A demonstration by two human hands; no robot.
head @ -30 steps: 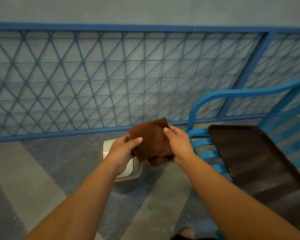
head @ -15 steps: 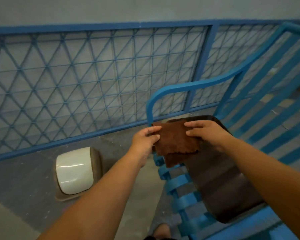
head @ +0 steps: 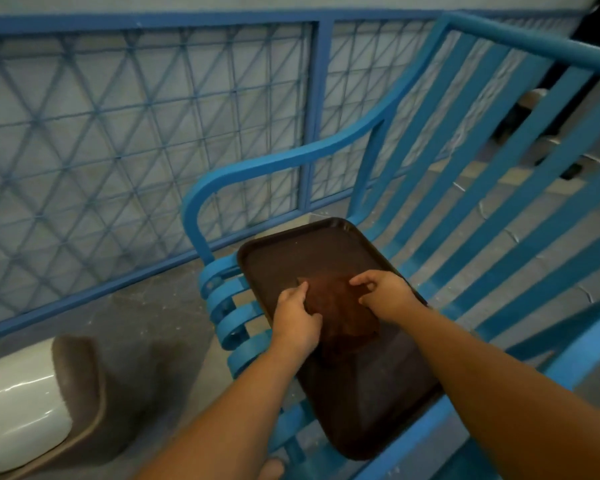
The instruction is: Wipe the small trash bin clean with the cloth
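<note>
Your left hand (head: 296, 315) and right hand (head: 385, 294) both reach down to the brown cloth (head: 340, 306), which lies on the dark tray (head: 371, 403). Your left fingers pinch the cloth's left edge; your right thumb and fingers are curled on its right side, though whether they grip it or only press on it I cannot tell. The tray rests on the seat of a blue slatted bench (head: 499, 188). The bin (head: 32, 403) stands on the floor (head: 153, 317) at lower left, well apart from the cloth, its white lid shut. Behind it runs a blue mesh fence (head: 136, 133).
</note>
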